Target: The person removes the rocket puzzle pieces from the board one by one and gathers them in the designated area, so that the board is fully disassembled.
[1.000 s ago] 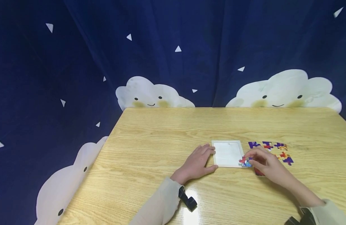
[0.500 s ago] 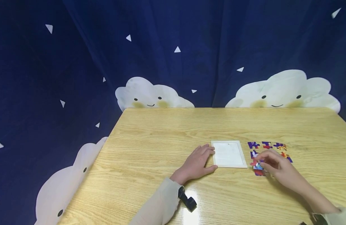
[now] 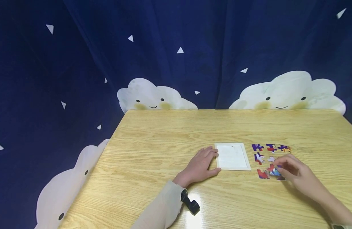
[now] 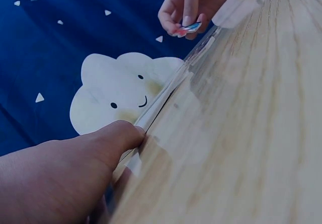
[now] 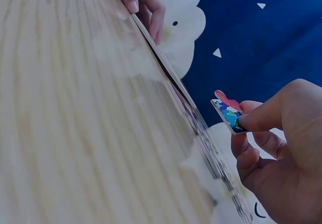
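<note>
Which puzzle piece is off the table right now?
The red-and-blue piece pinched in the right hand; the other pieces lie flat on the table beside the white frame.

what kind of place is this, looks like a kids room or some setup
Probably a staged tabletop recording corner rather than a lived-in room: a wooden table stands against a dark blue curtain printed with smiling clouds, and it holds only a white puzzle tray and loose jigsaw pieces.

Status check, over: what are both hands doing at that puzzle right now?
Left hand flat, steadying white puzzle tray. Right hand pinching one puzzle piece above the loose pieces. Nothing blocking the tray.
</note>
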The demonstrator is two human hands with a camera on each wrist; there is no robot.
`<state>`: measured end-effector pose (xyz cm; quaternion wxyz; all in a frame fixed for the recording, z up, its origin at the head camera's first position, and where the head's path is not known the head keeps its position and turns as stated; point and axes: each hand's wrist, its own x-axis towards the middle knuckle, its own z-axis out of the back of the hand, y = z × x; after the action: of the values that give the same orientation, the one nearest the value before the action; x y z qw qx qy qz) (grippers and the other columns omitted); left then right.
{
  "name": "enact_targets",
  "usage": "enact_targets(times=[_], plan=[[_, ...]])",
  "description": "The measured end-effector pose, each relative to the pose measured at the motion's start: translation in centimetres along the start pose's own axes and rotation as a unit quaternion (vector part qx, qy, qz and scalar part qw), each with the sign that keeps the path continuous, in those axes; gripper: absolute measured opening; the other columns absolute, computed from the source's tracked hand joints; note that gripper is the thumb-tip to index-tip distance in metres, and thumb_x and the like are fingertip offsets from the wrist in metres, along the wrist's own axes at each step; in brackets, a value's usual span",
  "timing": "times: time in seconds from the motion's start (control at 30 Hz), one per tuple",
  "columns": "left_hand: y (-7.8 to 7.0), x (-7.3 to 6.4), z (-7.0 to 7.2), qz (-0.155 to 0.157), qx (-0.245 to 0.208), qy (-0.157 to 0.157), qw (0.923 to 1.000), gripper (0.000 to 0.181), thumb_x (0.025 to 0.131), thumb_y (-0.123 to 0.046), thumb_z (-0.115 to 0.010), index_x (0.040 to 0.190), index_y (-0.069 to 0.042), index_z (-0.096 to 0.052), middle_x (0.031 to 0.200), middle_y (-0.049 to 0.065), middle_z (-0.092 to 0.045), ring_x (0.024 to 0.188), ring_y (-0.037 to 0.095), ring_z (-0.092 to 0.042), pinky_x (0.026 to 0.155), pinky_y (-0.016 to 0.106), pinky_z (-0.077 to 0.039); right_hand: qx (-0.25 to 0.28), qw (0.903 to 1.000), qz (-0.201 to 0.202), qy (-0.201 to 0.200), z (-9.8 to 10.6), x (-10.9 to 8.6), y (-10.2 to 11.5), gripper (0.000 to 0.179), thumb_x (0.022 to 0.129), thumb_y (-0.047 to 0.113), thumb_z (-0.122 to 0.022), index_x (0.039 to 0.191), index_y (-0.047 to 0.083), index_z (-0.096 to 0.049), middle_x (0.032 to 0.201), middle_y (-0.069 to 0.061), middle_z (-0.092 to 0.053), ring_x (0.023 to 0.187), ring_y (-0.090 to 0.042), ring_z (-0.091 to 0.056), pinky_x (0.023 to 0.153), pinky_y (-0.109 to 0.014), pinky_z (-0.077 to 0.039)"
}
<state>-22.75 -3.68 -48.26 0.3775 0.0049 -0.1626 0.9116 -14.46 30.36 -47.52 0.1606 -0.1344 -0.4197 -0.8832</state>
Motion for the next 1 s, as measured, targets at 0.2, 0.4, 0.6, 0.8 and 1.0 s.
enact_targets(times=[0.2, 0.4, 0.6, 0.8, 1.0], plan=[[0.1, 0.0, -0.1, -0.001, 0.000, 0.000, 1.0000, 0.057, 0.095, -0.048, -0.055, 0.139, -0.013, -0.047, 0.152, -0.001, -0.043, 0.150, 0.020, -0.029, 0.125, 0.036, -0.020, -0.004, 0.9998, -0.015, -0.009, 0.9, -0.7, -0.9, 0.023, 0.088, -0.012, -0.060, 0.104, 0.003, -0.065, 0.100, 0.019, -0.058, 0.093, 0.014, -0.054, 0.082, 0.003, -0.041], [0.2, 0.0, -0.2, -0.002, 0.002, 0.000, 1.0000, 0.057, 0.095, -0.048, -0.055, 0.140, -0.013, -0.047, 0.153, -0.001, -0.042, 0.150, 0.019, -0.029, 0.125, 0.036, -0.020, -0.026, 0.9992, -0.020, -0.023, 1.6, -1.4, -1.7, 0.024, 0.086, -0.013, -0.061, 0.102, 0.004, -0.066, 0.099, 0.021, -0.058, 0.092, 0.015, -0.052, 0.082, 0.004, -0.039], [0.1, 0.0, -0.1, 0.000, 0.000, 0.003, 1.0000, 0.058, 0.095, -0.048, -0.054, 0.140, -0.012, -0.046, 0.154, -0.001, -0.042, 0.150, 0.019, -0.028, 0.125, 0.036, -0.019, -0.025, 0.9986, -0.030, -0.035, 2.3, -1.9, -2.5, 0.021, 0.087, -0.014, -0.060, 0.100, 0.002, -0.066, 0.099, 0.026, -0.057, 0.092, 0.018, -0.051, 0.079, 0.004, -0.039], [0.1, 0.0, -0.1, 0.000, -0.006, 0.004, 1.0000, 0.057, 0.096, -0.048, -0.055, 0.140, -0.012, -0.047, 0.153, -0.001, -0.043, 0.150, 0.019, -0.028, 0.125, 0.035, -0.019, -0.042, 0.9975, -0.048, -0.031, 3.1, -2.5, -3.5, 0.019, 0.088, -0.011, -0.060, 0.100, 0.003, -0.065, 0.100, 0.029, -0.055, 0.092, 0.020, -0.049, 0.075, 0.003, -0.039], [0.1, 0.0, -0.1, 0.002, -0.005, 0.004, 1.0000, 0.058, 0.095, -0.048, -0.055, 0.140, -0.012, -0.047, 0.154, -0.001, -0.042, 0.150, 0.019, -0.028, 0.125, 0.035, -0.019, -0.072, 0.9939, -0.077, -0.032, 3.6, -2.9, -4.3, 0.016, 0.089, -0.010, -0.060, 0.099, 0.003, -0.064, 0.100, 0.037, -0.051, 0.093, 0.025, -0.044, 0.074, 0.004, -0.036]])
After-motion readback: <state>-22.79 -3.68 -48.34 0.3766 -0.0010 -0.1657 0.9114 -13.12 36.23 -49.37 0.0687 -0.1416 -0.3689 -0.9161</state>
